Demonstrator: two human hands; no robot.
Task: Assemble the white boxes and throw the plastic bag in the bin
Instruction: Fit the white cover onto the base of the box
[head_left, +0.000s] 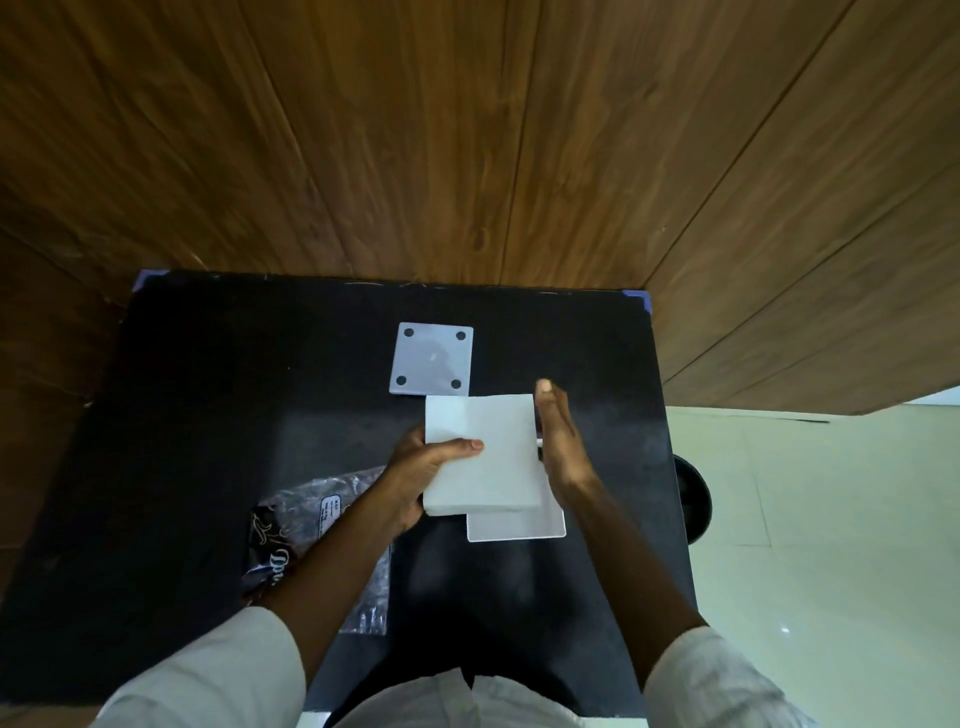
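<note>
A thick stack of flat white box blanks (488, 457) is held above the black table (208, 415). My left hand (421, 467) grips its left edge, thumb on top. Against the stack's right edge rests my right hand (563, 447), fingers straight and flat. A single white sheet (519, 526) pokes out under the stack's near edge. Beyond the stack lies a flat white square piece with four dark holes (431, 359). The clear plastic bag (317, 525) with dark print lies on the table under my left forearm, partly hidden.
A dark round bin (693, 496) stands on the pale tiled floor just past the table's right edge. A wood-panelled wall rises behind the table. My white sleeves fill the bottom of the view.
</note>
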